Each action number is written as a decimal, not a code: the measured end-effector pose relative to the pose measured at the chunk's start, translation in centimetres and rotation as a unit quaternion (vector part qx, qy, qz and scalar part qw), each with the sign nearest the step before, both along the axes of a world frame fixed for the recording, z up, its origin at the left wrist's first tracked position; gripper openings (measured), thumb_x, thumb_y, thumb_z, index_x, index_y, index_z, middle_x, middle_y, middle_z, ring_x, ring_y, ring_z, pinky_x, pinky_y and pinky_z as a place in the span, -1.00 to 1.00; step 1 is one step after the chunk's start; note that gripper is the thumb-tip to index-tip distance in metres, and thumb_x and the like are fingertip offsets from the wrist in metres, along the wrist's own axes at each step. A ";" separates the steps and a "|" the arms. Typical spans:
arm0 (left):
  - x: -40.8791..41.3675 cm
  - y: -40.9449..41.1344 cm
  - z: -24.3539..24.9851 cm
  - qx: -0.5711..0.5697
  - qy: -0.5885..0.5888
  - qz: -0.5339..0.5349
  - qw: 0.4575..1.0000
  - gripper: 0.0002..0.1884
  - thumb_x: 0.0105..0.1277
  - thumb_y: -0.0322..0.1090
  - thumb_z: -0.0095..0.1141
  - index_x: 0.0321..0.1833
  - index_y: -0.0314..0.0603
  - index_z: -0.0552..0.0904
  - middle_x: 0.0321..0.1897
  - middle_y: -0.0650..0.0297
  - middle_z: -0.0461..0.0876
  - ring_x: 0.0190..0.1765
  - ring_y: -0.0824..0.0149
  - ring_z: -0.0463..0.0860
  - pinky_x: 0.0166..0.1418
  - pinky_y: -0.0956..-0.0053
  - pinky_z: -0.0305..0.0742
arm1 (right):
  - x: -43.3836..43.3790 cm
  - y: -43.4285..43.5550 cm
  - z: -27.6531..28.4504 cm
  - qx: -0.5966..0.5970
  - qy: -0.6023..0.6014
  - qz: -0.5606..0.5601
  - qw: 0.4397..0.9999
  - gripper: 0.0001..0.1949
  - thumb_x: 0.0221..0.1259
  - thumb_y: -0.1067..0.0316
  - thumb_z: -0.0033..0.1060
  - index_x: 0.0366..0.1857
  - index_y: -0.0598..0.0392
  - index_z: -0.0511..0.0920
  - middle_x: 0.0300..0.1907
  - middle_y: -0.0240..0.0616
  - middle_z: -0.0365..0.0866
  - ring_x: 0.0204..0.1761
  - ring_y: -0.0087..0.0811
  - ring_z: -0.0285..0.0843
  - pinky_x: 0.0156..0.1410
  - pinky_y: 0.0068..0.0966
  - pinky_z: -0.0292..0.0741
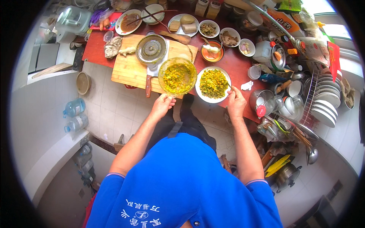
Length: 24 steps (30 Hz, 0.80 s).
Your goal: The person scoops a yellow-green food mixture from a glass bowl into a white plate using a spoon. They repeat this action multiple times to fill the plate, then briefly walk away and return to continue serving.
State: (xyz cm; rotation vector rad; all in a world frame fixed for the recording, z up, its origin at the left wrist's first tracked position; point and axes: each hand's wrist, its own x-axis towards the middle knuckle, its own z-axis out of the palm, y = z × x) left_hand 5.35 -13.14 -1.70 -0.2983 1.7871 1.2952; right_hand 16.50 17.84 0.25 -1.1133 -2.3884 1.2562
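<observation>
My left hand (163, 106) grips the near edge of a clear bowl (191, 89) that holds chopped yellow and green food, partly over the cutting board. My right hand (236, 101) holds a thin utensil (229, 85), its far end at the rim of a white plate (213, 100) heaped with the same chopped food (214, 84). Bowl and plate stand side by side, very close together. Left of the bowl, a cleaver (148, 86) lies on the wooden cutting board (125, 68), its blade partly under a round clear lid (151, 49) with green bits on it.
Behind are an orange bowl (211, 58), small bowls of food (209, 28), a plate with root pieces (182, 32) and a sauce dish with chopsticks (129, 22). Crumpled tissue (247, 85), glass jars (262, 99) and a dish rack (310, 97) stand at the right. Ginger (127, 51) lies at left.
</observation>
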 end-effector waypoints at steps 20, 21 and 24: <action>-0.1 0.2 0.5 -0.008 -0.006 -0.005 1.000 -0.72 0.57 -0.22 -0.09 0.09 -0.29 0.53 -0.10 0.20 0.72 -0.08 0.44 0.69 0.00 0.51 0.58 | 3.7 -2.0 -6.4 -0.198 -0.169 -0.047 0.964 -0.81 0.39 0.32 -0.02 -0.23 0.19 0.58 -0.49 -0.25 0.64 -0.43 -0.43 0.61 -0.29 -0.40 0.51; -0.1 0.3 0.6 -0.008 -0.006 -0.006 1.000 -0.72 0.57 -0.21 -0.09 0.09 -0.29 0.53 -0.10 0.20 0.72 -0.09 0.44 0.69 0.00 0.51 0.58 | 4.2 -1.8 -7.7 -0.182 -0.179 -0.027 0.966 -0.78 0.40 0.29 -0.03 -0.26 0.19 0.59 -0.50 -0.24 0.64 -0.43 -0.41 0.61 -0.29 -0.38 0.51; -0.3 0.5 0.8 -0.008 -0.010 -0.011 1.000 -0.71 0.57 -0.21 -0.09 0.09 -0.29 0.53 -0.10 0.20 0.72 -0.09 0.44 0.69 0.00 0.51 0.58 | 5.4 -1.6 -9.6 -0.131 -0.161 0.005 0.978 -0.72 0.42 0.22 -0.05 -0.35 0.17 0.60 -0.51 -0.22 0.61 -0.44 -0.37 0.59 -0.30 -0.32 0.48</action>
